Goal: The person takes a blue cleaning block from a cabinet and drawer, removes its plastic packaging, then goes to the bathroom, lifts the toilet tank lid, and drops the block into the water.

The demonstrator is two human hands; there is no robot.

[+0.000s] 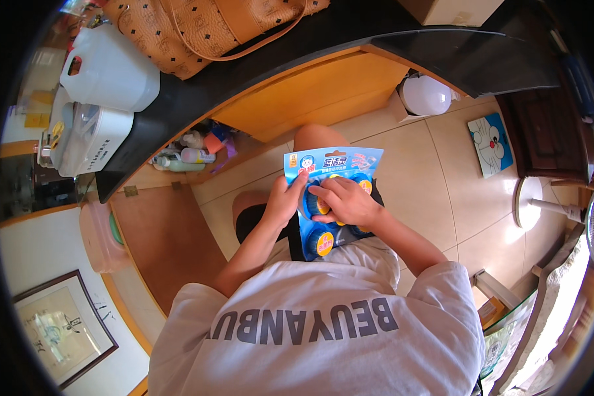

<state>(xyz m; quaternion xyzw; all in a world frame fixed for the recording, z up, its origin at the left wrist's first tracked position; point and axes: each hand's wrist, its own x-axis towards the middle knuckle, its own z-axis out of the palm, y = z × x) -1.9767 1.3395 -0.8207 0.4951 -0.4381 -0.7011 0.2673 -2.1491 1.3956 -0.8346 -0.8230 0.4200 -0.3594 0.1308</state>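
A blue blister card with printed writing rests tilted over my lap. Several round blue containers, apparently cleaner blocks, with yellow labels sit on it; the lower-left container shows most plainly. My left hand grips the card's left edge, thumb lying on the front and the other fingers hidden behind. Across the card's middle reaches my right hand, its thumb and fingers around the upper-left container. That hand partly covers the containers in the centre and on the right.
Ahead is a black countertop bearing a tan handbag, a white plastic jug and a white box. Below, bottles stand inside a cabinet with an open door. A fan stands at right.
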